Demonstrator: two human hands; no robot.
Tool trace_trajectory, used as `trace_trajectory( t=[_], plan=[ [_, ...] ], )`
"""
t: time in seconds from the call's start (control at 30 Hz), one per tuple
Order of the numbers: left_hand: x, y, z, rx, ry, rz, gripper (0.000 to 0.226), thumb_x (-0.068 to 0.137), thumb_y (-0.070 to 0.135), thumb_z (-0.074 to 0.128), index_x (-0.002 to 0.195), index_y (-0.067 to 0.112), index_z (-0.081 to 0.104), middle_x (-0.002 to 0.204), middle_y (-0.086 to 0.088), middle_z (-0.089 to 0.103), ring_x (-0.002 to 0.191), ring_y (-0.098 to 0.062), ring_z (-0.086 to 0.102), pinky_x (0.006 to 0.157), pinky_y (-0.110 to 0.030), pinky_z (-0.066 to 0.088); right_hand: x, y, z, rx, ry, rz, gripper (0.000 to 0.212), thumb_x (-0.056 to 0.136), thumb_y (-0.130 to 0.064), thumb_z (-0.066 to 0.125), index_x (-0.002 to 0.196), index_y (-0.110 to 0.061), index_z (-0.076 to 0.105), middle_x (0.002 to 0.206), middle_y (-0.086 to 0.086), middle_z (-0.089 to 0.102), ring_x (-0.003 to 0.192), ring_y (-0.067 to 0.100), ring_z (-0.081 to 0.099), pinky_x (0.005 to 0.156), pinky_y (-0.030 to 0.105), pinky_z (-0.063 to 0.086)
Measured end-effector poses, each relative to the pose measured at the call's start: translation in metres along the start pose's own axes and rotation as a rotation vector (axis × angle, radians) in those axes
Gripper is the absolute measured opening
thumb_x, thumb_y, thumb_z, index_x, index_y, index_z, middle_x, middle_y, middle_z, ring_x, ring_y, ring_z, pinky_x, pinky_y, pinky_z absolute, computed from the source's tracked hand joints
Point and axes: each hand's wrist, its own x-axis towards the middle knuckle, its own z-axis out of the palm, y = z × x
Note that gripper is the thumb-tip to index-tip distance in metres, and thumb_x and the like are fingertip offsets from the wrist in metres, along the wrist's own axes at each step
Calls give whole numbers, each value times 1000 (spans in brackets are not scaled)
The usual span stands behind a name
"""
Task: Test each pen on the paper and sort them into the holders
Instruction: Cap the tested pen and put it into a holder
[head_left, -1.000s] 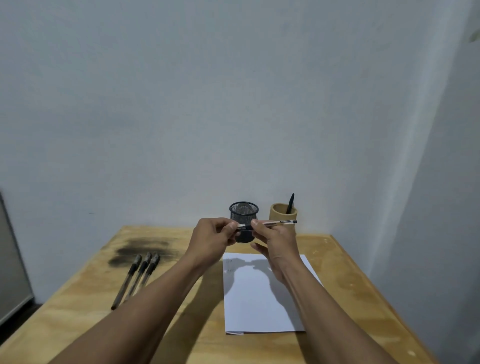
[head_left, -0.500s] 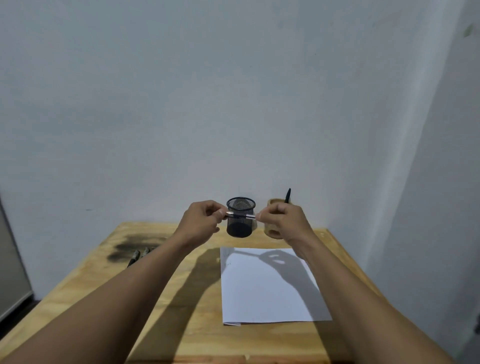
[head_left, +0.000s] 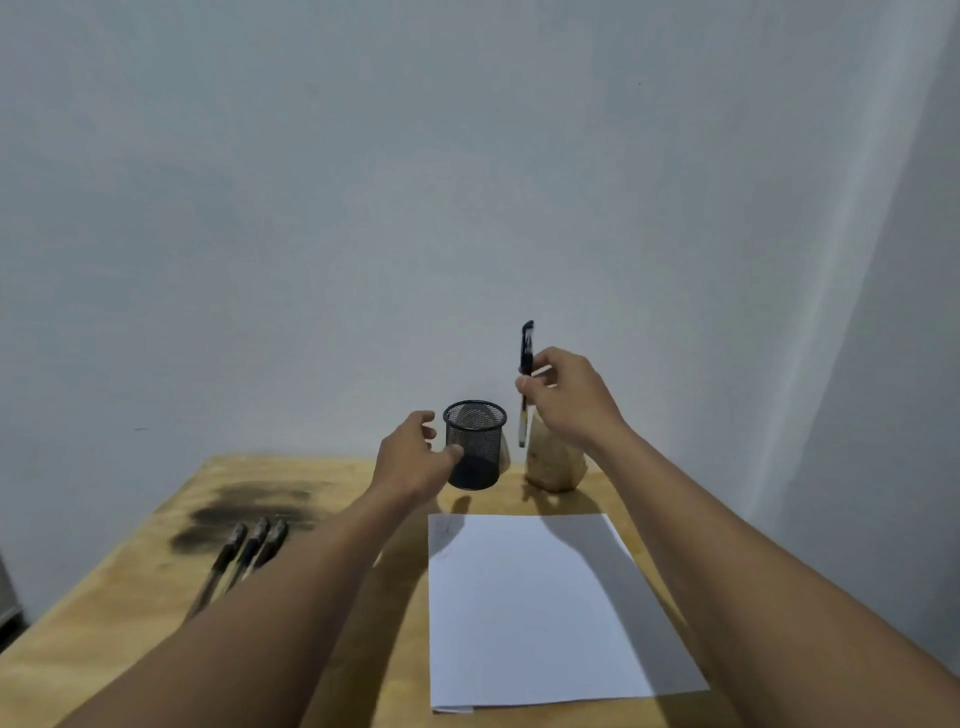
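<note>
My right hand (head_left: 569, 400) pinches a pen (head_left: 525, 384) and holds it upright, cap end up, just left of and above the tan cardboard holder (head_left: 553, 462), whose mouth my hand hides. My left hand (head_left: 415, 457) hangs with fingers apart beside the black mesh holder (head_left: 475, 444), thumb close to its wall, holding nothing. The white paper (head_left: 540, 608) lies on the wooden table in front of both holders, with faint marks near its top left corner. Three pens (head_left: 244, 558) lie side by side at the left.
The wooden table (head_left: 156, 623) has a dark smudge (head_left: 249, 504) behind the three pens. A white wall stands right behind the holders and along the right side. A grey object shows at the far left edge.
Both hands held the pen level in front of the mesh holder before. My left hand let go and dropped beside the mesh holder; my right hand turned the pen upright over the tan holder.
</note>
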Motion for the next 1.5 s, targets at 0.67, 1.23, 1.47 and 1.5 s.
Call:
trace_trajectory(
  t=[0.67,1.23,1.47,1.5],
  plan=[
    [60,-46,39,-19,-113,55,68,68,24,89,127,16,58,113,2,70,100,-16,68,87,-28,53,58,25,81,-240,-89,103,17,86,-34,77,91,-20,67,97,4,71,93,27,67,85,43,57],
    [9,-42,-27,245,56,21,66,82,32,77,140,15,49,136,-2,60,122,-20,57,98,-32,46,15,-19,74,-255,-194,-58,29,95,-25,60,121,-15,66,108,1,68,104,21,64,82,32,49],
    [-67,-68,-101,479,181,7,59,87,36,66,141,18,50,138,0,59,125,-23,56,98,-37,47,-33,-50,115,-217,-436,-150,28,93,-26,67,120,-18,69,118,1,69,112,20,63,99,37,51],
    [-77,-71,-109,488,197,-6,58,87,37,66,140,18,51,137,-1,60,125,-23,56,99,-37,47,-42,-54,123,-216,-477,-169,29,93,-27,67,121,-18,69,121,2,68,113,20,63,99,36,51]
  ],
)
